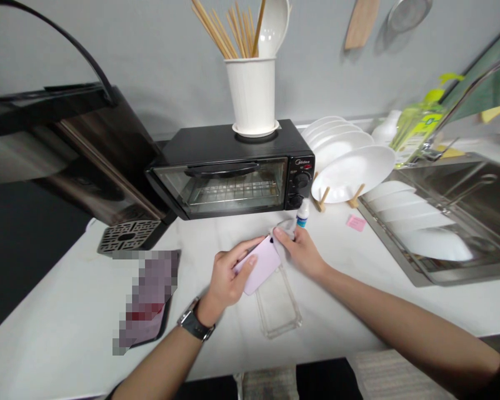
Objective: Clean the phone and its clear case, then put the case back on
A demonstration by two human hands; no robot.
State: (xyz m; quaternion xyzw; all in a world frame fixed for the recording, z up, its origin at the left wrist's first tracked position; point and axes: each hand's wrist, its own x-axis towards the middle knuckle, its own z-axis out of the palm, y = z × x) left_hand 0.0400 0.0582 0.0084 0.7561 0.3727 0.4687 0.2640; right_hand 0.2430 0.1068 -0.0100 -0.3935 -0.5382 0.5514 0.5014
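My left hand [229, 273], with a watch on the wrist, is closed around a light purple phone [263, 265], thumb across its back. At the phone's far right corner, my right hand [302, 251] pinches a greyish-white cloth [286, 229] against the edge near the camera. Under and just in front of the phone, a clear phone case [280, 311] lies flat on the white counter. A small white bottle with a blue label [303, 213] stands right behind my right hand.
A black toaster oven [233, 178] stands behind, carrying a white cup [252, 94] of chopsticks. At left are a black drink machine [95, 150] and another phone [152, 300], its screen blurred. White plates [354, 172], a pink note [355, 223] and a sink [416, 266] with bowls are right.
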